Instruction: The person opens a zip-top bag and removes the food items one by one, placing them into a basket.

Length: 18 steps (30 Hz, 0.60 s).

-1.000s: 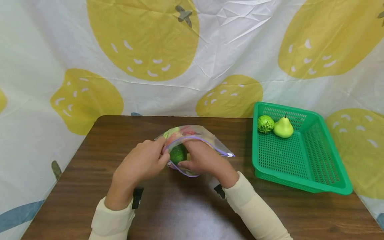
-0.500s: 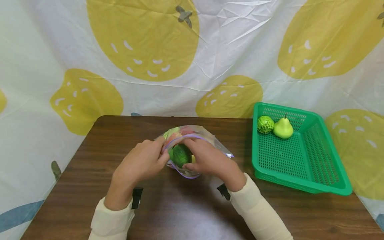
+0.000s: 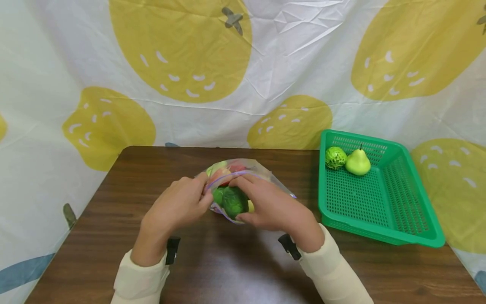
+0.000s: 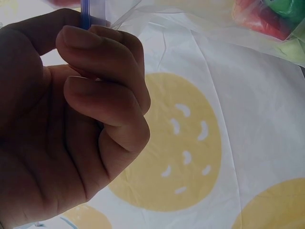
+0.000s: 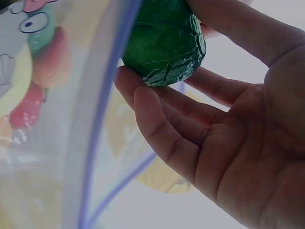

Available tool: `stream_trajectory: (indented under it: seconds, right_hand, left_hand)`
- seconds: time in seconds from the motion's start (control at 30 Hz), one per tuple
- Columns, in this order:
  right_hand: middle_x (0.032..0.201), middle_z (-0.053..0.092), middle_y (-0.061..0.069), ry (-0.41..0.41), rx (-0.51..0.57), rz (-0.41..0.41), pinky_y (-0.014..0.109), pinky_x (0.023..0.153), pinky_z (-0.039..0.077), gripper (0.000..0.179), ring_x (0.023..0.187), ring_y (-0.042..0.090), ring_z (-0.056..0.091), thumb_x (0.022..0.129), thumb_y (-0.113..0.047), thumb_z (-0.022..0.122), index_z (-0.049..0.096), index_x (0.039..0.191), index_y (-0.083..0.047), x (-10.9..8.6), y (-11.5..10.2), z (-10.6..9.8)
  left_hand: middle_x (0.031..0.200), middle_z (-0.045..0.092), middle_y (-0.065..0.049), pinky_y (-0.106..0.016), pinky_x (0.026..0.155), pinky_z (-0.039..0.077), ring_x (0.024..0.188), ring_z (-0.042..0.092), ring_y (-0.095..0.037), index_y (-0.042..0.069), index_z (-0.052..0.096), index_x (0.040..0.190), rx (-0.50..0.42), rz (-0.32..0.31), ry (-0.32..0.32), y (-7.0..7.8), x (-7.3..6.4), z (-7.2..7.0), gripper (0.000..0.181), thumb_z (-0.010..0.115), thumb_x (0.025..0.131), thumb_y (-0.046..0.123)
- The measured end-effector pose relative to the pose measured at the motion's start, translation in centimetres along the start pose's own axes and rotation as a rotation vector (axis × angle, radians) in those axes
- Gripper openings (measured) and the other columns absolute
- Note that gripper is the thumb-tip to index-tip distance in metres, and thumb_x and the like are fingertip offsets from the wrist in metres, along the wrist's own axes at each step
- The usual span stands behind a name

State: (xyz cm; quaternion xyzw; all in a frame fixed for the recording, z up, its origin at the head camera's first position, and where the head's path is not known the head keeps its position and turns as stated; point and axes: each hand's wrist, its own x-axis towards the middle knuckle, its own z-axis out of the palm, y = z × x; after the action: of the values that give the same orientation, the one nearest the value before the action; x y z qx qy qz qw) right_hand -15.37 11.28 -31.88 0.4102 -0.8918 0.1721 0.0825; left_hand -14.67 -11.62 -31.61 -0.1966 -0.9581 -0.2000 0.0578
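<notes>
While the left hand (image 3: 178,204) pinches the rim of a clear plastic bag with a purple zip edge (image 3: 254,166) between thumb and forefinger, its other fingers curled toward the palm, the right hand (image 3: 277,204) is clamped with thumb and fingers round a glossy, dark-green, rounded piece (image 3: 235,202) at the bag's mouth. How far inside it sits, I cannot tell. Red and light-green pieces (image 3: 229,167) show through the film. The bag is left of centre, toward the far edge of a dark-brown wooden worktop (image 3: 235,261). Near the worktop's right edge, a rectangular green plastic basket (image 3: 360,198) reaches to the far edge; in its far left corner are a yellow-green pear (image 3: 357,162) and a leafy bright-green ball (image 3: 336,158). Behind the far edge hangs a white cloth with yellow fruit prints (image 3: 284,55).
</notes>
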Motion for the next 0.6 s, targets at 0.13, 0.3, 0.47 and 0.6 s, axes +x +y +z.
stream_trajectory:
  seconds: [0.13, 0.3, 0.47, 0.6]
  right_hand:
    - [0.128, 0.058, 0.001, 0.003, 0.007, 0.018, 0.033, 0.097, 0.050, 0.062, 0.117, 0.016, 0.055, 0.076, -0.023, 0.086, 0.055, 0.128, -0.013, -0.6, -0.5, -0.8]
    - [0.134, 0.055, 0.002, 0.015, 0.050, 0.022, 0.034, 0.099, 0.050, 0.065, 0.119, 0.016, 0.055, 0.077, -0.021, 0.086, 0.053, 0.133, -0.015, -1.1, -0.9, -1.7]
    - [0.138, 0.053, 0.001, 0.034, 0.053, 0.046, 0.034, 0.094, 0.053, 0.068, 0.110, 0.016, 0.061, 0.077, -0.022, 0.085, 0.052, 0.137, -0.017, -1.5, -1.0, -2.2]
    - [0.139, 0.051, 0.001, 0.065, 0.057, 0.043, 0.034, 0.090, 0.054, 0.068, 0.103, 0.016, 0.064, 0.078, -0.020, 0.084, 0.051, 0.138, -0.017, -1.8, -1.1, -2.5]
  left_hand:
    - [0.064, 0.052, -0.003, -0.035, 0.054, 0.041, 0.057, 0.050, -0.019, 0.011, 0.052, 0.084, 0.001, 0.002, 0.003, 0.0, 0.0, 0.0, 0.009, 0.055, 0.090, 0.018]
    - [0.063, 0.050, -0.003, -0.034, 0.053, 0.040, 0.057, 0.049, -0.019, 0.011, 0.051, 0.084, 0.001, 0.004, 0.001, -0.1, -0.1, 0.0, 0.010, 0.055, 0.090, 0.018]
    - [0.063, 0.047, -0.002, -0.033, 0.053, 0.040, 0.057, 0.049, -0.019, 0.012, 0.050, 0.082, 0.000, 0.004, -0.003, -0.1, -0.1, 0.0, 0.010, 0.055, 0.090, 0.017]
    - [0.063, 0.049, -0.003, -0.035, 0.054, 0.041, 0.057, 0.050, -0.019, 0.011, 0.050, 0.083, 0.005, 0.006, 0.001, -0.2, -0.1, 0.0, 0.010, 0.055, 0.090, 0.018]
